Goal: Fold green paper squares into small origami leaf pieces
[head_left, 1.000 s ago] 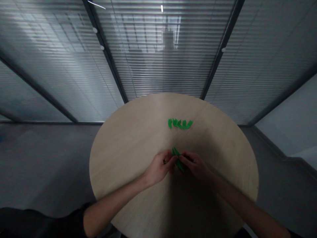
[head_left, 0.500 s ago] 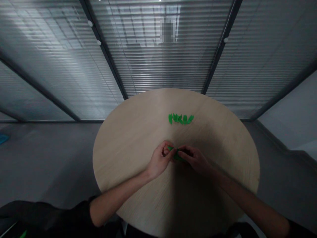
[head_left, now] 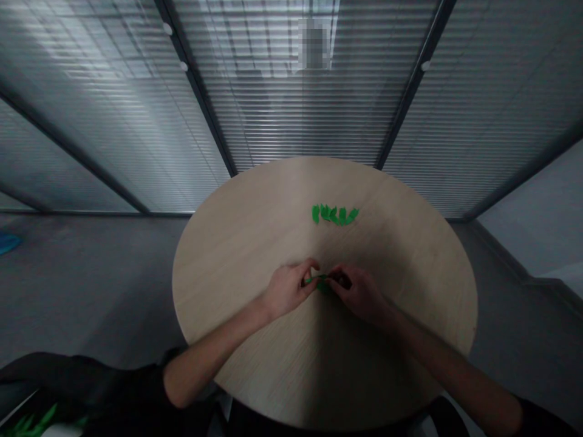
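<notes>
Over the middle of the round table, a small green leaf-like piece [head_left: 322, 283] sits between my two hands. My right hand [head_left: 359, 291] pinches it from the right with thumb and fingertips. From the left, my left hand [head_left: 289, 288] has its thumb against the piece, its forefinger arched above. A bit of green also shows inside the curl of that hand. Farther back on the tabletop lies a row of several similar green leaf-like pieces [head_left: 334, 214], side by side. The fingers hide much of the held piece, so its exact shape cannot be made out.
The pale wooden round table [head_left: 237, 218] stands close to a glass partition with blinds [head_left: 300, 121]. More green leaf-like pieces [head_left: 40, 422] show at the lower left, below the table's edge. A blue object [head_left: 8, 243] lies on the floor at far left.
My left forefinger has lifted and arched away from the green piece, and less of the piece shows between the hands. The view has tilted slightly; the row of pieces has stayed put.
</notes>
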Demonstrator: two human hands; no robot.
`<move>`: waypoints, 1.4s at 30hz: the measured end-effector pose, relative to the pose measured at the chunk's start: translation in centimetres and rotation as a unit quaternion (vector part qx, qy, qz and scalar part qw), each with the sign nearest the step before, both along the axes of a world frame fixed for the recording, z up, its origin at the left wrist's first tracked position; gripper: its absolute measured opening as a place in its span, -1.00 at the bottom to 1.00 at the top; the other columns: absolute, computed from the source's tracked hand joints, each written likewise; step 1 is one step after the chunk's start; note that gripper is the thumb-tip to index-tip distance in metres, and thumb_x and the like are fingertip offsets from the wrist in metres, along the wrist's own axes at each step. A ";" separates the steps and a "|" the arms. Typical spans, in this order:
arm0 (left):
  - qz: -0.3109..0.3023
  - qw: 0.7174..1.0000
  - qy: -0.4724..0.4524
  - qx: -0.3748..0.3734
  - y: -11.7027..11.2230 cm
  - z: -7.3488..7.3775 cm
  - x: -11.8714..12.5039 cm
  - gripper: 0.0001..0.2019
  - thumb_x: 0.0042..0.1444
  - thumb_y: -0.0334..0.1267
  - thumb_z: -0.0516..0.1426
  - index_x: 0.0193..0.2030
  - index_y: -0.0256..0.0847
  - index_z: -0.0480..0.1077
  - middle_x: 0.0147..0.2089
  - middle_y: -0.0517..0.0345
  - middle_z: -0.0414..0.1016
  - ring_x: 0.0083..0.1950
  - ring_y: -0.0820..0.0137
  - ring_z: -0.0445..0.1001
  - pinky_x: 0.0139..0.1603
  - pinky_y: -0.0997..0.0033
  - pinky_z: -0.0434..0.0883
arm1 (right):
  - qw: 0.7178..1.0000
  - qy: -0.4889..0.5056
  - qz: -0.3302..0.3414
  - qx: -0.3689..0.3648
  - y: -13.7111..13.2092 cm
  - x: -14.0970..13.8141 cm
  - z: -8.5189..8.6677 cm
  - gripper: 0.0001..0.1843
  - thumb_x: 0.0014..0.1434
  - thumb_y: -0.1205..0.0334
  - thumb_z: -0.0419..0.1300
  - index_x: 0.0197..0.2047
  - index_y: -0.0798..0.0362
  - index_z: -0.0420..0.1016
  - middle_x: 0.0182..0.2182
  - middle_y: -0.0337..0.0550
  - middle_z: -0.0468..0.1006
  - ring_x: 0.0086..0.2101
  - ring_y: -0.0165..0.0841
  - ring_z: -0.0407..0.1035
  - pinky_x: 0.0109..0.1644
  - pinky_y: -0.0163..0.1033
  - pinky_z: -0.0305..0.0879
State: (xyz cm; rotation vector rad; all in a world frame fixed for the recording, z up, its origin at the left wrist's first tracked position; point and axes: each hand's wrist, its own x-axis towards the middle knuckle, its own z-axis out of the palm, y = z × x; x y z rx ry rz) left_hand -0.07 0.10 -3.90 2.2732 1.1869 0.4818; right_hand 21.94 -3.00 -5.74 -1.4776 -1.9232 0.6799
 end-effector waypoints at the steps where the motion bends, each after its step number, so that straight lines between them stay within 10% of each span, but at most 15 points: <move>1: -0.004 1.000 0.020 0.007 -0.1 0.1 -0.1 -0.76 0.35 -0.19 0.18 0.10 -0.16 0.44 -0.36 0.23 0.48 -0.38 0.37 0.45 -0.31 0.39 0.35 | 0.999 -0.033 0.003 0.019 -0.1 0.0 0.1 -0.92 0.30 0.21 0.29 -0.20 0.02 0.58 -0.31 -0.13 0.67 -0.30 -0.25 0.55 -0.15 -0.16 0.43; 6: -0.065 0.986 0.040 0.147 -0.8 0.1 -0.2 -0.73 0.45 -0.17 0.06 0.11 -0.21 0.49 0.03 -0.09 0.50 -0.02 0.18 0.52 -0.11 0.23 0.52 | 0.977 -0.150 0.035 0.146 -0.6 0.0 0.0 -0.90 0.38 0.26 0.22 -0.15 0.04 0.58 -0.16 -0.01 0.60 -0.12 -0.18 0.50 -0.08 -0.12 0.45; 13: -0.191 0.960 0.011 0.205 -0.8 -0.6 -0.7 -0.69 0.51 -0.24 -0.03 0.12 -0.30 0.49 -0.06 -0.08 0.57 -0.02 0.19 0.52 0.09 0.14 0.50 | 0.957 -0.207 0.094 0.177 -1.1 0.4 -0.6 -0.78 0.45 0.36 0.11 -0.14 0.06 0.60 -0.25 -0.04 0.61 -0.25 -0.24 0.51 -0.23 -0.20 0.43; 27: -0.179 0.950 0.048 0.249 -3.0 -0.7 -0.9 -0.64 0.53 -0.15 -0.01 -0.05 -0.25 0.58 -0.05 -0.07 0.61 0.01 0.19 0.56 0.09 0.14 0.53 | 0.947 -0.214 0.141 0.192 -2.9 1.7 0.4 -0.63 0.44 0.38 0.07 0.22 0.11 0.54 -0.06 0.10 0.60 -0.06 -0.10 0.48 0.06 0.05 0.51; 42: -0.168 0.958 0.055 0.227 -4.4 0.0 -2.6 -0.58 0.48 -0.14 0.08 0.36 -0.30 0.37 0.28 -0.12 0.54 0.29 0.14 0.49 0.35 0.06 0.44 | 0.942 -0.216 0.167 0.195 -5.0 2.6 0.3 -0.50 0.48 0.23 0.08 0.43 0.10 0.33 0.26 0.09 0.51 0.34 -0.07 0.31 0.46 0.20 0.25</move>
